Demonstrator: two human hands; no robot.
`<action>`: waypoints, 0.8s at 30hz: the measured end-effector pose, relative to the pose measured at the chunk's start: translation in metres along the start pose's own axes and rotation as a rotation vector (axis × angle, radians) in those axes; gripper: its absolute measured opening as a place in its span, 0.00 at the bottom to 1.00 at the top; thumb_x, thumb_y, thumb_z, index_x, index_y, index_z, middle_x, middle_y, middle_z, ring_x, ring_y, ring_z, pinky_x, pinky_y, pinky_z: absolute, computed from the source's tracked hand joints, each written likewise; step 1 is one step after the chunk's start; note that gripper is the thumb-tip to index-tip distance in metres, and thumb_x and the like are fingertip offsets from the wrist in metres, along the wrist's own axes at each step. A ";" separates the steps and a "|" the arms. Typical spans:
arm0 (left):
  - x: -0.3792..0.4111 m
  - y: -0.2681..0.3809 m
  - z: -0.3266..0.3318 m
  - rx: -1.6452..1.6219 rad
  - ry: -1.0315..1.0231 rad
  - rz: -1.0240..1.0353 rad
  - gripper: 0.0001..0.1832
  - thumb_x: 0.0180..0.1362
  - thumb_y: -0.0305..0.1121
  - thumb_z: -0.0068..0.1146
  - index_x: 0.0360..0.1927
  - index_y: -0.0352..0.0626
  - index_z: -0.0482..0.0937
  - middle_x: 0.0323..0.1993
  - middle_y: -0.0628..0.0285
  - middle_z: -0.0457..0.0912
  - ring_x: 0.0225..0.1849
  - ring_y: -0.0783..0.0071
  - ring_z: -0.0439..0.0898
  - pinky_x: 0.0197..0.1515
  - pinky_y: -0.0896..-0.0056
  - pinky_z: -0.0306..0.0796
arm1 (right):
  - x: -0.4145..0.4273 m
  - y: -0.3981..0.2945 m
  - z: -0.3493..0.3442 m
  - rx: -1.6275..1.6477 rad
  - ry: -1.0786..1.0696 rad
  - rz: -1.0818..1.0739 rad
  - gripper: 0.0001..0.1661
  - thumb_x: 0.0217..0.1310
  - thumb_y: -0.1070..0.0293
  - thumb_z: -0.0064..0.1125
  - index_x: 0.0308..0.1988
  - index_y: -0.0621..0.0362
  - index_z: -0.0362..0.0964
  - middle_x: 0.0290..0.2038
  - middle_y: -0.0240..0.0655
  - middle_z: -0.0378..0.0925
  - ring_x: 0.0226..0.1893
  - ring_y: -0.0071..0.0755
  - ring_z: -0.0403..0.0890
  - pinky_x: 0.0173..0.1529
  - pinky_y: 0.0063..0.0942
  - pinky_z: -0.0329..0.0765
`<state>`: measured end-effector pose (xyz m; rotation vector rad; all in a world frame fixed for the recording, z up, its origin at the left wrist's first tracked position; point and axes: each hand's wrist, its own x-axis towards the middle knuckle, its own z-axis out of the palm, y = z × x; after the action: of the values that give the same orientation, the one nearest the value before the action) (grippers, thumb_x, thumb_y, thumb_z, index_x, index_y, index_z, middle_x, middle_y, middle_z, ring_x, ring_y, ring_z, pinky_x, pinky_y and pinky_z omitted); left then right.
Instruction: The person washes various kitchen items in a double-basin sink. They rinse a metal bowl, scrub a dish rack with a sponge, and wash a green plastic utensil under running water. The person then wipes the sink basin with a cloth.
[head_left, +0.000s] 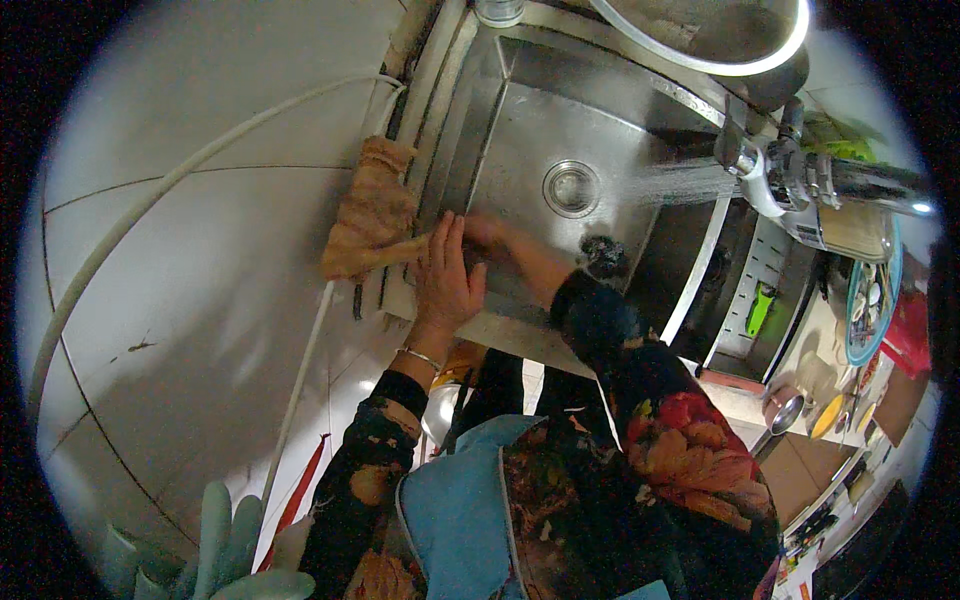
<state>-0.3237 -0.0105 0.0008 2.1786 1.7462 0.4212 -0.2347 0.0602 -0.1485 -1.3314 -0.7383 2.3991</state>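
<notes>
My left hand (448, 285) lies at the near left rim of the stainless steel sink (517, 150), palm down, touching a corner of an orange-brown cloth (375, 210). The cloth hangs over a pale hose or pipe beside the sink. Just to the right, my right hand (487, 231) is blurred and partly hidden, its fingers close to the left fingertips; whether it grips the cloth cannot be seen. Water sprays from the chrome faucet (772, 176) towards the drain (571, 189). A dark scouring pad (604, 253) sits in the sink.
A large round metal-rimmed vessel (720, 67) stands behind the sink. At the right are a rack with a green-handled peeler (760, 309), a blue basket of utensils (874, 300) and a small pot (784, 410). Pale green rubber gloves (217, 532) hang at lower left.
</notes>
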 end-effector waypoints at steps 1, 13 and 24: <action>0.000 0.002 -0.002 -0.005 -0.015 -0.005 0.36 0.51 0.38 0.52 0.64 0.39 0.57 0.66 0.53 0.55 0.64 0.51 0.59 0.60 0.43 0.53 | 0.026 -0.009 -0.019 -0.045 0.039 0.005 0.17 0.57 0.63 0.55 0.45 0.59 0.71 0.40 0.36 0.75 0.38 0.34 0.74 0.41 0.30 0.71; 0.001 -0.001 -0.002 -0.055 -0.046 -0.017 0.37 0.51 0.36 0.53 0.64 0.36 0.56 0.65 0.49 0.55 0.65 0.46 0.57 0.63 0.48 0.55 | 0.070 -0.080 -0.070 -0.769 0.673 -0.979 0.24 0.51 0.65 0.58 0.48 0.63 0.67 0.51 0.51 0.66 0.46 0.55 0.73 0.52 0.45 0.71; 0.019 0.008 -0.005 -0.065 -0.089 0.091 0.36 0.51 0.34 0.53 0.62 0.33 0.56 0.64 0.46 0.56 0.64 0.44 0.57 0.65 0.49 0.52 | 0.043 -0.087 -0.112 -1.210 0.851 -0.580 0.54 0.35 0.67 0.72 0.62 0.61 0.53 0.63 0.49 0.52 0.57 0.51 0.66 0.57 0.41 0.70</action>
<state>-0.3145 0.0068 0.0088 2.2018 1.5700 0.3904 -0.1607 0.1850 -0.1784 -1.8715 -1.9823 0.6516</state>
